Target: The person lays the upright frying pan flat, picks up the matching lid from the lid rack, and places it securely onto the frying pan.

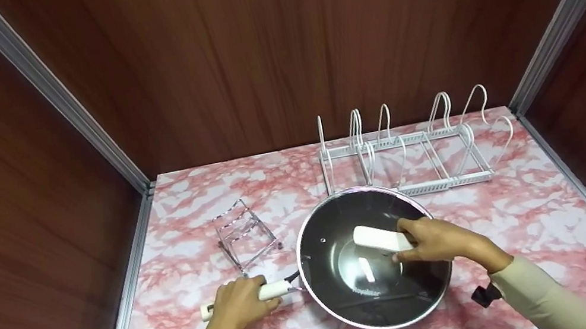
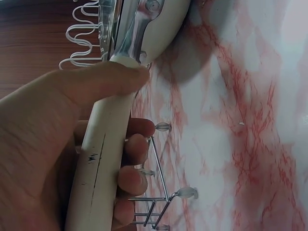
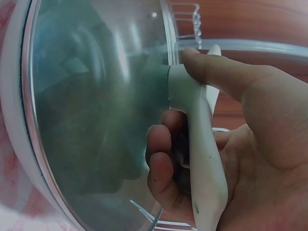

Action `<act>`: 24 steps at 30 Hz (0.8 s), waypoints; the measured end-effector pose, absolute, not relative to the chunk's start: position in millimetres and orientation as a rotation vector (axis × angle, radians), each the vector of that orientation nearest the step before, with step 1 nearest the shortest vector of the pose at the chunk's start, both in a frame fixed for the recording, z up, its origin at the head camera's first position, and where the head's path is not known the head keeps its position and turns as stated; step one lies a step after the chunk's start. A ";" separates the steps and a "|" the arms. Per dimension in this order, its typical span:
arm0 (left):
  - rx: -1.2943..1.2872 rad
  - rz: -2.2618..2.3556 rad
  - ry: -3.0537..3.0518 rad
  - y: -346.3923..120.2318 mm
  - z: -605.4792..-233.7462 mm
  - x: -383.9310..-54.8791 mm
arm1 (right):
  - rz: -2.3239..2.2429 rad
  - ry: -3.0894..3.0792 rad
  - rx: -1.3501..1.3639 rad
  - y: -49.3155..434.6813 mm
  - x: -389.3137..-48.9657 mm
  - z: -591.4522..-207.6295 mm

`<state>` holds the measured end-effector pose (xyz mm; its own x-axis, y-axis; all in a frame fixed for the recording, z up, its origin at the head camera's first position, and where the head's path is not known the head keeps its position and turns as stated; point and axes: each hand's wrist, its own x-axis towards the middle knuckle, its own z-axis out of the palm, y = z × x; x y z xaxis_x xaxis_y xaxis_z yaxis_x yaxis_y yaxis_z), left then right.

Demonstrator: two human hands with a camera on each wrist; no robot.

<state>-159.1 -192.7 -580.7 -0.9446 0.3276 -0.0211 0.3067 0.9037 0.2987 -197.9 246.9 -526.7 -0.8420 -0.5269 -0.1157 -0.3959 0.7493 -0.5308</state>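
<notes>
A wok (image 2: 166,29) with a pale outside sits at the front middle of the table, its glass lid (image 1: 337,277) lying over it. My left hand (image 1: 240,303) grips the wok's long white handle (image 2: 103,144), fingers curled under it and thumb along the top near the metal joint. With my right hand (image 1: 433,239) I hold the lid's white handle (image 3: 202,139), fingers hooked through beneath it. In the head view the lid's metal rim lines up with the wok's edge. The dark inside of the wok shows through the glass.
At the back right stands a white wire pot rack (image 1: 447,183) with several upright loops, its near-left part hidden behind the wok. A small chrome wire stand (image 1: 248,233) is left of the wok. Brown wooden panels (image 1: 272,47) close in the marbled red-and-white table (image 1: 167,271).
</notes>
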 end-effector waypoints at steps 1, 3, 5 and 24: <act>0.503 0.457 2.994 -192.5 -580.0 -159.5 | -0.739 2.686 -0.713 247.3 -198.0 -526.5; 0.505 0.475 2.988 -192.0 -579.2 -160.4 | -0.753 2.677 -0.708 248.3 -198.4 -525.9; 0.502 0.497 2.980 -190.9 -578.1 -161.0 | -0.769 2.671 -0.707 249.3 -199.0 -525.9; 0.587 0.628 3.051 -181.4 -577.9 -170.2 | -0.898 2.634 -0.709 248.9 -200.5 -523.9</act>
